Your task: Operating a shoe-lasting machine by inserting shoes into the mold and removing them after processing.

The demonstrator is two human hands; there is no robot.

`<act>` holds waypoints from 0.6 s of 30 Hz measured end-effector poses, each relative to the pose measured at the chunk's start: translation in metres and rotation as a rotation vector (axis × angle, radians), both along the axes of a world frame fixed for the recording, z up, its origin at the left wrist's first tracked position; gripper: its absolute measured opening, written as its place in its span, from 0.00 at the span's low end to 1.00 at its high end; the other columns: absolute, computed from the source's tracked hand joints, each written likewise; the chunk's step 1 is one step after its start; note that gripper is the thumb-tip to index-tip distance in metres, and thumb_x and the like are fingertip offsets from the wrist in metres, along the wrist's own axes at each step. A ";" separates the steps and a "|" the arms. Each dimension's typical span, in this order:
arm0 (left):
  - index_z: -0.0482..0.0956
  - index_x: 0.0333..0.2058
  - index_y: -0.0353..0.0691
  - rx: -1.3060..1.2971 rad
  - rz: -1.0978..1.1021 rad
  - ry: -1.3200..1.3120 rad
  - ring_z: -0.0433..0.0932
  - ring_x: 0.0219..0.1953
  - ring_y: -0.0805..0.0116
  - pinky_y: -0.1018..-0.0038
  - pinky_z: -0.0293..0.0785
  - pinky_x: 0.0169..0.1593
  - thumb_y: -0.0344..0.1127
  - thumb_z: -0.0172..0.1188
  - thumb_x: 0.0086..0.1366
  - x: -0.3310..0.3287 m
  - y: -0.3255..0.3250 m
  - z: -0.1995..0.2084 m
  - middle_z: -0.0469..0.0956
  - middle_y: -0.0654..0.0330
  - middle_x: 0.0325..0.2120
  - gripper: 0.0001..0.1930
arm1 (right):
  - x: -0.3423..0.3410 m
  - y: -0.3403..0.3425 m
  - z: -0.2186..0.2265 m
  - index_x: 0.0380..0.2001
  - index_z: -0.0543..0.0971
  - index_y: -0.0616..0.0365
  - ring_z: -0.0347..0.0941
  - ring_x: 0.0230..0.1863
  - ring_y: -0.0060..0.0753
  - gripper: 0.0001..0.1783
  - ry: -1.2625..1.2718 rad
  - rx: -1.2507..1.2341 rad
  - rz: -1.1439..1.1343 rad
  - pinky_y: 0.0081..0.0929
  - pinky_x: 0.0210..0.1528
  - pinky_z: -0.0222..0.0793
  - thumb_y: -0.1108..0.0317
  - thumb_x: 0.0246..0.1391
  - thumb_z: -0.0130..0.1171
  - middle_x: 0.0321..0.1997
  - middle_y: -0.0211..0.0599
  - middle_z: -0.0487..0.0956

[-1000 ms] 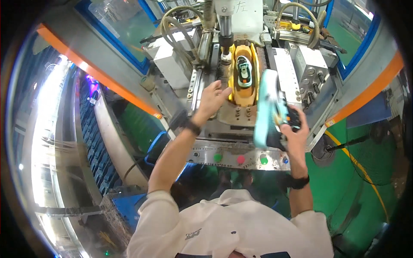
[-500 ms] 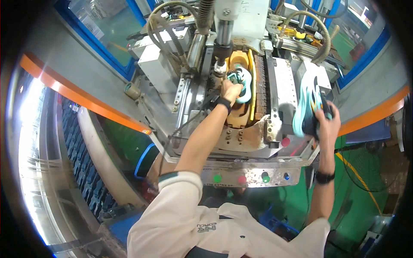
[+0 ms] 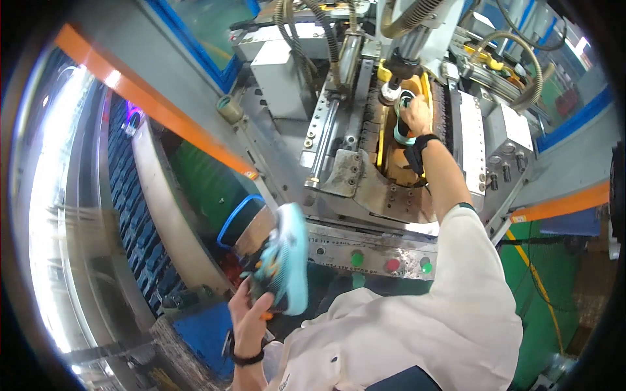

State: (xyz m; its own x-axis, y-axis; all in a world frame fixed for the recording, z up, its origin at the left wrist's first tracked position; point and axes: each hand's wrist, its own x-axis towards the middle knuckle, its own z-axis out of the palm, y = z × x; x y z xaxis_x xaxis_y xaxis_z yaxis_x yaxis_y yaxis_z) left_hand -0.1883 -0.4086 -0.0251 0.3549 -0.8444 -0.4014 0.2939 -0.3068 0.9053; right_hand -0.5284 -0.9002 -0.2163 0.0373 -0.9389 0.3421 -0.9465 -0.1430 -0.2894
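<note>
Right hand (image 3: 417,117) fingers grip a teal shoe (image 3: 403,124) in the yellow mould (image 3: 385,146) under the press head (image 3: 398,72), a pinch risk; left hand (image 3: 251,322) holding another shoe (image 3: 283,264) below the mould could drop it.

packages: none | labels, signs, screens: none seen (rim possibly too blurred)

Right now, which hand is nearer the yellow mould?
Right. Right hand rests on a teal shoe in the yellow mould; left hand holds another teal shoe down by the blue bin.
</note>
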 end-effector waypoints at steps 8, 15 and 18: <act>0.73 0.52 0.30 0.082 0.688 -0.068 0.78 0.40 0.72 0.77 0.75 0.41 0.31 0.60 0.64 -0.036 0.145 -0.044 0.78 0.59 0.42 0.19 | 0.042 0.079 0.057 0.62 0.63 0.64 0.74 0.52 0.55 0.39 -0.205 -0.006 0.114 0.45 0.50 0.73 0.62 0.48 0.63 0.49 0.65 0.74; 0.76 0.46 0.31 -0.001 0.892 0.237 0.81 0.41 0.66 0.70 0.77 0.45 0.30 0.58 0.65 -0.084 0.185 -0.078 0.80 0.57 0.40 0.13 | 0.118 0.351 -0.022 0.39 0.77 0.57 0.73 0.44 0.49 0.10 -0.370 0.141 0.864 0.40 0.44 0.71 0.74 0.51 0.59 0.40 0.41 0.77; 0.74 0.48 0.27 -0.049 0.950 0.294 0.81 0.41 0.65 0.70 0.78 0.46 0.27 0.58 0.64 -0.102 0.211 -0.082 0.80 0.54 0.40 0.15 | 0.131 0.360 -0.095 0.42 0.76 0.57 0.72 0.47 0.50 0.11 -0.236 0.232 0.981 0.42 0.47 0.71 0.72 0.53 0.57 0.42 0.42 0.76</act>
